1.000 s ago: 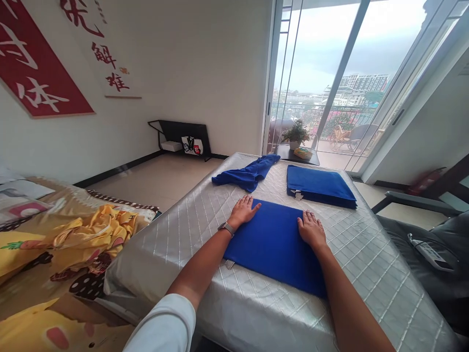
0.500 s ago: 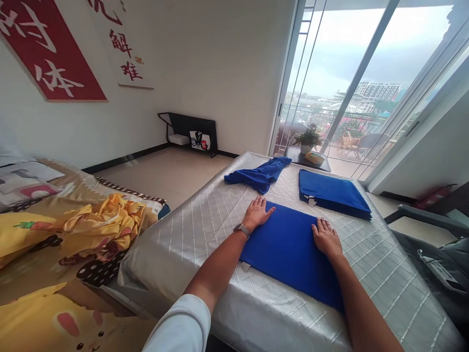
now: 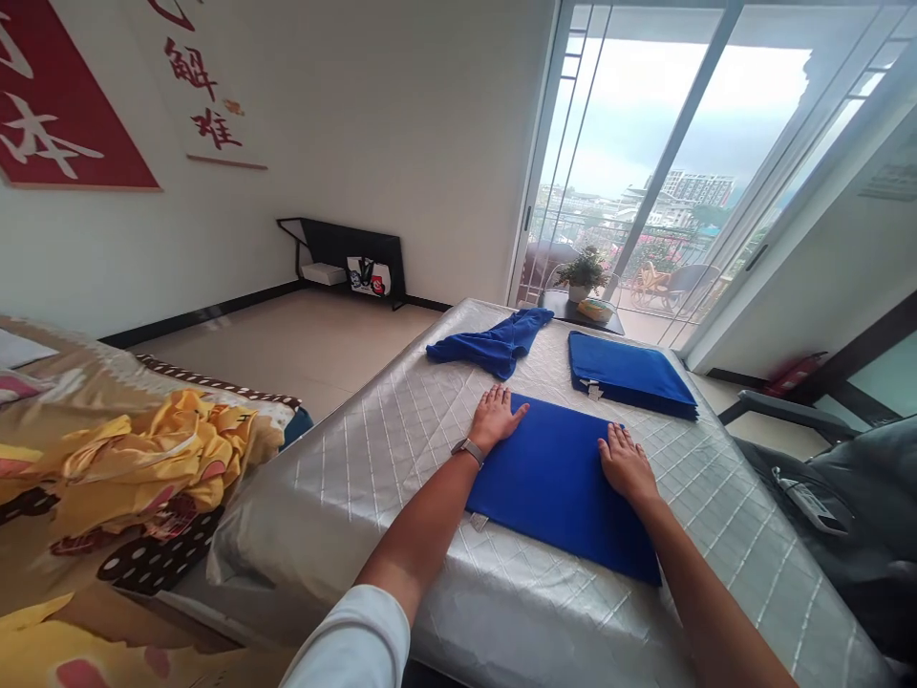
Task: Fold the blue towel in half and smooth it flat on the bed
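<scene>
A flat blue folded cloth (image 3: 555,487) lies on the silver quilted mattress (image 3: 401,449), a small white tag showing at its near left edge. My left hand (image 3: 496,418) rests flat on its far left corner, fingers stretched out, a watch on the wrist. On the far right corner my right hand (image 3: 629,463) also lies flat with the fingers extended. Behind them sits a neat stack of folded blue cloths (image 3: 630,373) with white tags at its edge. To the left of that stack is a crumpled blue cloth (image 3: 494,344).
A bed at the left holds rumpled yellow fabric (image 3: 158,454). A low black shelf (image 3: 351,253) stands by the wall. Past the mattress, a small table carries a potted plant (image 3: 584,274) before the glass sliding door. A dark chair (image 3: 860,468) with a power strip (image 3: 813,504) is at the right.
The view has turned slightly to the right. Both hands stay flat on the blue folded cloth, in nearly the same places on it.
</scene>
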{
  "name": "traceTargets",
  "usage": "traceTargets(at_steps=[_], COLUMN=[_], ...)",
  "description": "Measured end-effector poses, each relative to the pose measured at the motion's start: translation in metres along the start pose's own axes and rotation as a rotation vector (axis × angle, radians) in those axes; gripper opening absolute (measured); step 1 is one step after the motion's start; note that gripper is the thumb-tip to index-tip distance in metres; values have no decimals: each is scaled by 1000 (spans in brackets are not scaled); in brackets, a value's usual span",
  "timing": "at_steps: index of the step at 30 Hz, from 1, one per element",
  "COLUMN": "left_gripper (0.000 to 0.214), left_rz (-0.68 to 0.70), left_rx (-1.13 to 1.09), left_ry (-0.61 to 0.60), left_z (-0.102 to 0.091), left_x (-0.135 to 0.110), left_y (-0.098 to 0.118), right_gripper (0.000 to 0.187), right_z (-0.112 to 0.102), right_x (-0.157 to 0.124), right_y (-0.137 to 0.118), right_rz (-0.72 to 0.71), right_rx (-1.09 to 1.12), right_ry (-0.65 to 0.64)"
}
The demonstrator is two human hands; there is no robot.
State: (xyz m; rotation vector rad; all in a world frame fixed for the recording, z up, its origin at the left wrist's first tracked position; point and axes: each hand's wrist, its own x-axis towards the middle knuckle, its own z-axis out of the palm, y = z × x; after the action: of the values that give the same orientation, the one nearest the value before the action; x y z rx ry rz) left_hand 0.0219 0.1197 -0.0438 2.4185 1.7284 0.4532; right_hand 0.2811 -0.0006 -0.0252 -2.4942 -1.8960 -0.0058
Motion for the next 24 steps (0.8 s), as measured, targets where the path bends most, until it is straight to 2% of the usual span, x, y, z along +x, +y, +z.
traceTargets(at_steps=[4,24], left_gripper=[87,86], left_rz=[-9,15], left_rx=[33,111], left_ry=[-13,-4], left_z=[0,2], left_x=[0,0], left_y=[1,-5], right_gripper=[68,66], right_z=[5,5], right_x=[-12,-16], right_y=[-1,-6], right_rz=[11,18], right_rx=[39,124], right_ry=[-59,-44])
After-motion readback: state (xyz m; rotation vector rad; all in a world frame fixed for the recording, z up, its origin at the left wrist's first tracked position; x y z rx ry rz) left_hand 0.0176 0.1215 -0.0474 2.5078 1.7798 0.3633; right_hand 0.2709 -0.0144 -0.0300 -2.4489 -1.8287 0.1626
